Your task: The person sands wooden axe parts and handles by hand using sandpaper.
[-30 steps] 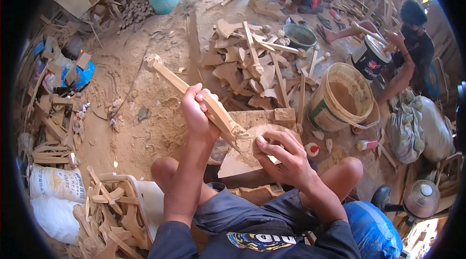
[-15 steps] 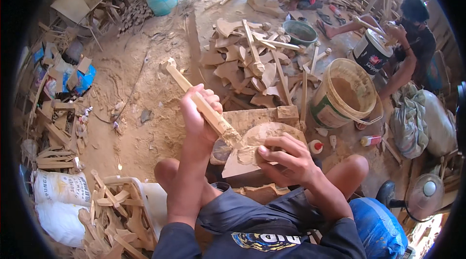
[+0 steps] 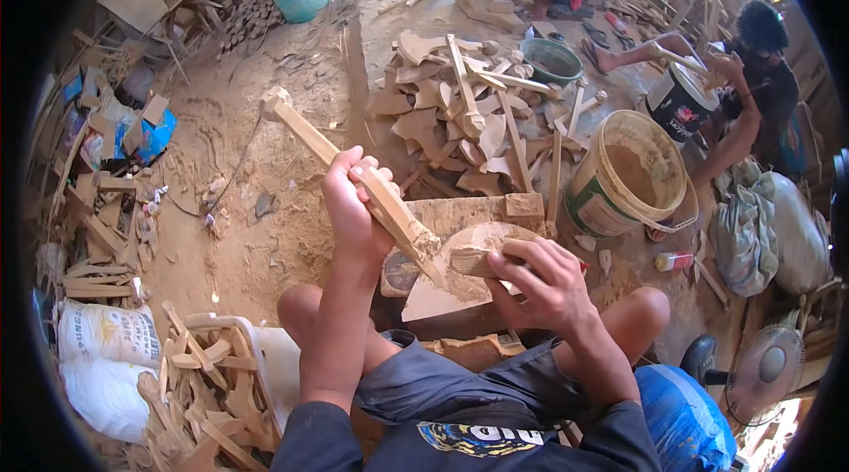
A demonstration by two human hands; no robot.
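My left hand [image 3: 352, 207] is closed round a long faceted wooden handle [image 3: 305, 134], which slants from a knobbed far end down to a tapered tip near my lap. Brown paste [image 3: 427, 245] clings to the handle close to that tip. Between the fingers of my right hand [image 3: 546, 284] is a small flat piece of wood [image 3: 472, 260] with paste on it, just right of the handle's tip. Under both lies a pale rounded board [image 3: 433, 302] smeared with paste, on a wooden block [image 3: 460, 211] between my knees.
Cut wooden pieces [image 3: 429, 118] are heaped ahead. Right of them stand a dusty bucket [image 3: 591, 184] and a green basin [image 3: 553, 61]. A crate [image 3: 265, 339] of wood parts is by my left knee, a fan [image 3: 768, 370] at my right. Two people [image 3: 769, 83] work farther off.
The handle's far end has swung left and nearer, and its tip has turned slightly. My right hand has drawn right with the small wood piece, apart from the handle's tip.
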